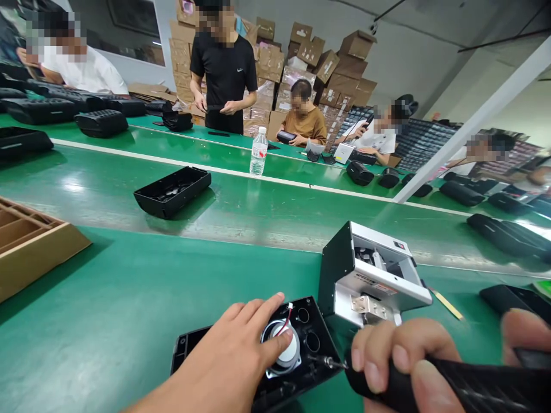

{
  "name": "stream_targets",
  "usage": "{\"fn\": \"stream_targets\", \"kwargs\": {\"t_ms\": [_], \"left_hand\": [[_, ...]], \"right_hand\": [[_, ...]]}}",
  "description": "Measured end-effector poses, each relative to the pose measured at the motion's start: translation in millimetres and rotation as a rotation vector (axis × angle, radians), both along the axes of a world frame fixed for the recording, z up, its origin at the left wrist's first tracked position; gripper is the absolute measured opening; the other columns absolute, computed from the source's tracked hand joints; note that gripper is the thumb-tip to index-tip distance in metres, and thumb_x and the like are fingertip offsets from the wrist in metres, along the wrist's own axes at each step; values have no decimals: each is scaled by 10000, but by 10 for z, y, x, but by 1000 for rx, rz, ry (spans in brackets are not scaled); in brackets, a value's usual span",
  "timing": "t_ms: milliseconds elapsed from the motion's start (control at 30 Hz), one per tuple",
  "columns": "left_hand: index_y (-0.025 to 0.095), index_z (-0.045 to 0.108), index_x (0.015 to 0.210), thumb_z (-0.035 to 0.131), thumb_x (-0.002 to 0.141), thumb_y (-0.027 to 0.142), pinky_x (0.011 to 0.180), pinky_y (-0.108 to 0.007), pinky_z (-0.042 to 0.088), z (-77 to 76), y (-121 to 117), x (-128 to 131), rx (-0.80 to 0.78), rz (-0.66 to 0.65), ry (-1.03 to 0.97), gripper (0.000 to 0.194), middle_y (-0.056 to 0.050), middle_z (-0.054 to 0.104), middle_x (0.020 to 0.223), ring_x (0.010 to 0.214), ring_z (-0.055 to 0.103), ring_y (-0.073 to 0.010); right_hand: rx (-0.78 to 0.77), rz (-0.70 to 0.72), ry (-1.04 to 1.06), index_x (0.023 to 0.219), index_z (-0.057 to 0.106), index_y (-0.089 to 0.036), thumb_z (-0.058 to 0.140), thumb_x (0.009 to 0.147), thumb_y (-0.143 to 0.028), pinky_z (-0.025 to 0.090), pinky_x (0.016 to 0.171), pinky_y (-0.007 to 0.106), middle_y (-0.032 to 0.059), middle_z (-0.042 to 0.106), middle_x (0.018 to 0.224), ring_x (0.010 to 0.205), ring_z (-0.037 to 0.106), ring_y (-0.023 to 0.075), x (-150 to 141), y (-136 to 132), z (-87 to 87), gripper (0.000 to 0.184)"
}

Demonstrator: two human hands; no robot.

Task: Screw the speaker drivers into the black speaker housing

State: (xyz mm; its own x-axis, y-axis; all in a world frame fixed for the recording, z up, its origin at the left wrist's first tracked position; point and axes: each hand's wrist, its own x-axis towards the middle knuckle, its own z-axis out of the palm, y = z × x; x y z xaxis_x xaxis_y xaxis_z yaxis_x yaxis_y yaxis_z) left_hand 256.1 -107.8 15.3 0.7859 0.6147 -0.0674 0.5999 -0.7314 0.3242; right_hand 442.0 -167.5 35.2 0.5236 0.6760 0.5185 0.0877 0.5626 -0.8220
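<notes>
Black case (302,329) sits on the tabletop (129,298) under the spread left fingers (267,314); the round speaker (291,354) is already in; its plug (290,306) looks unjoined; the right fingers (375,370) grip a screwdriver (482,383).

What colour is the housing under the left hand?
The housing under the left hand is black, best seen in the head view.

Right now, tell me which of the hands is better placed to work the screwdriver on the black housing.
The right hand, I'd say: it grips the screwdriver, whose bit points toward the black housing. The left hand lies spread over the speaker, so it seems better suited to steadying.
</notes>
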Motion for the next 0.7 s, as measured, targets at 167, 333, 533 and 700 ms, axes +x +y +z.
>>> {"fn": "stream_targets", "kwargs": {"t_ms": [167,333,533,700], "left_hand": [[261,592,1486,880,781,651,1010,-711,591,-229,-9,-61,66,-26,-89,855,-266,324,1708,1373,578,-528],[240,607,1467,869,790,660,996,-674,598,-185,-12,-47,82,-25,-79,839,-279,357,1692,1361,588,-519],[251,607,1470,827,813,698,983,-673,593,-263,-3,-61,90,-21,-141,825,-274,376,1685,1306,620,-518],[252,611,1460,799,824,720,961,-645,601,-275,-12,-60,119,-28,-118,811,-271,395,1677,1312,615,-511]], "right_hand": [[-23,34,31,1664,264,-452,669,1065,-199,489,562,348,-45,500,765,566,476,195,-134,42,-99,766],[-52,36,55,1675,257,-412,687,1061,-182,503,579,352,-48,533,747,580,502,198,-117,44,-173,785],[-71,23,105,1658,283,-396,683,1049,-166,437,623,371,-66,520,772,566,506,184,-193,77,-186,764],[-67,19,93,1633,290,-361,671,1068,-192,417,625,367,-66,503,767,577,486,187,-246,75,-222,702]]}}
